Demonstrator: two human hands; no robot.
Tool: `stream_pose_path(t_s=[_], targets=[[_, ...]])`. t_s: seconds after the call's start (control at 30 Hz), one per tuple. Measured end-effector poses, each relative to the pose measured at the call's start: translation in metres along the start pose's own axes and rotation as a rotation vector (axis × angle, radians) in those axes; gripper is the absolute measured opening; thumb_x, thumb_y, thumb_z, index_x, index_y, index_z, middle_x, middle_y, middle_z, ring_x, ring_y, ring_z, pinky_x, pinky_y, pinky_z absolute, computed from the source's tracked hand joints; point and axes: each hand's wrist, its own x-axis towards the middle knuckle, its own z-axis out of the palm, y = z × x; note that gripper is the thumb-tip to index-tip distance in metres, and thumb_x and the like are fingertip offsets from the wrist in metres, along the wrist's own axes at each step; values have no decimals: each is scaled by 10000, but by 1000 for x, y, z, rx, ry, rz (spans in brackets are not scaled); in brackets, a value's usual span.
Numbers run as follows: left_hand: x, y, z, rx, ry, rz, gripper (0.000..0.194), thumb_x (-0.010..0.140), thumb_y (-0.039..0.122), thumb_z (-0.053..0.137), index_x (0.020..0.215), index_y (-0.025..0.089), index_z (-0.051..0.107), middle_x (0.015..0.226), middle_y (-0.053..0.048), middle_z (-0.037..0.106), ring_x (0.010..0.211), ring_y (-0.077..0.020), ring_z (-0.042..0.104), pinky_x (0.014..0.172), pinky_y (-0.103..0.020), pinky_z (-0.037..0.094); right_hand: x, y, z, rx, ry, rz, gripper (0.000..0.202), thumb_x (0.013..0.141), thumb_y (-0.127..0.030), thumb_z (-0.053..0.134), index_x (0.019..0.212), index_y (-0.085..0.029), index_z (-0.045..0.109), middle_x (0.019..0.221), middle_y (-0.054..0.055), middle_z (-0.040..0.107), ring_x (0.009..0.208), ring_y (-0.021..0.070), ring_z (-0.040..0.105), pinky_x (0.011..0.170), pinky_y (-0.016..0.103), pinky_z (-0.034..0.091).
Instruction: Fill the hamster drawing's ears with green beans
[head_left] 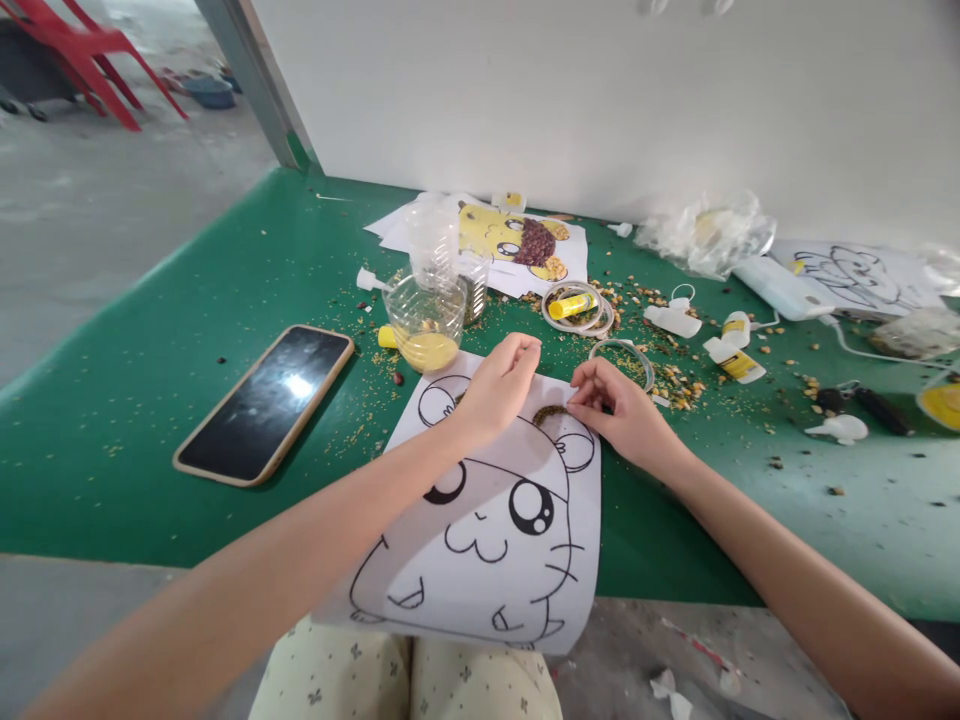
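Note:
A white sheet with a black outline drawing of a hamster (480, 560) lies over the table's front edge and hangs towards my lap. Small dark grains (550, 412) form a curved line near the drawing's right ear. My left hand (501, 388) is over the top of the sheet, fingers curled together; anything inside is hidden. At the sheet's upper right edge, beside the grains, my right hand (611, 410) has thumb and forefinger pinched together, and what they hold is too small to make out. A clear cup of yellow grains (427, 335) stands just behind the sheet.
A phone (266, 405) lies at the left. Behind are a partly filled colour picture (517, 240), rings with a yellow glue stick (572, 306), small glue bottles (733, 360), plastic bags (709, 235) and a white power bank (784, 288). Loose seeds are scattered over the green table (142, 420).

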Motion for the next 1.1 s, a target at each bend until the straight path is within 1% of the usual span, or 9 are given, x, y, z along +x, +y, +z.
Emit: stream_pose_path(t_s=[0.23, 0.4, 0.53, 0.63, 0.8, 0.93, 1.0, 1.1], targets=[[-1, 2, 1, -3, 0, -20, 239, 910, 370, 350, 957, 201, 512, 851, -20, 559, 741, -123, 538, 655, -251, 431, 1, 1, -2, -1, -13, -5, 156, 767, -209, 571, 883, -230, 468, 716, -20, 561, 621, 128, 497, 594, 279, 401], [0, 3, 0, -2, 6, -17, 235, 913, 364, 354, 950, 198, 516, 845, -21, 558, 755, -127, 538, 674, -258, 429, 3, 2, -4, 126, -35, 39, 197, 754, -246, 587, 894, -223, 450, 717, -19, 567, 621, 130, 522, 577, 275, 416], [0, 3, 0, -8, 5, -22, 239, 913, 372, 357, 950, 198, 517, 841, -21, 556, 747, -125, 538, 650, -250, 424, 0, -3, -2, 11, 0, 9, 153, 764, -209, 566, 880, -224, 468, 691, -28, 540, 595, 121, 494, 569, 270, 401], [0, 3, 0, -14, -1, -21, 235, 914, 366, 357, 959, 201, 518, 847, -18, 554, 758, -125, 540, 646, -246, 421, -1, -7, 0, -60, 29, -8, 111, 774, -189, 550, 853, -224, 481, 689, -22, 544, 615, 130, 511, 583, 277, 405], [0, 3, 0, -22, -1, -15, 225, 913, 363, 359, 962, 205, 513, 853, -11, 544, 765, -123, 539, 647, -243, 421, -1, -9, -1, -75, 16, -14, 89, 785, -212, 554, 844, -238, 493, 701, -3, 578, 640, 159, 542, 597, 311, 432], [0, 4, -1, -31, -3, -22, 222, 914, 360, 356, 951, 207, 512, 854, -10, 539, 754, -117, 536, 630, -233, 419, -5, -13, -10, -82, -6, -77, 69, 813, -216, 531, 873, -245, 512, 767, 20, 607, 705, 171, 567, 655, 327, 452], [0, 5, -1, -34, 0, -27, 225, 913, 363, 358, 943, 204, 514, 853, -10, 537, 751, -117, 531, 634, -234, 418, -5, -13, -19, -189, 59, -151, 53, 831, -194, 502, 855, -233, 527, 820, 40, 608, 759, 178, 567, 683, 328, 444], [-1, 5, -1, -42, 3, -38, 216, 910, 344, 360, 953, 199, 515, 842, -10, 531, 757, -118, 527, 651, -236, 419, 7, -5, -40, -436, 243, -235, 94, 830, -144, 466, 836, -212, 531, 845, 57, 599, 783, 183, 558, 706, 326, 440]])
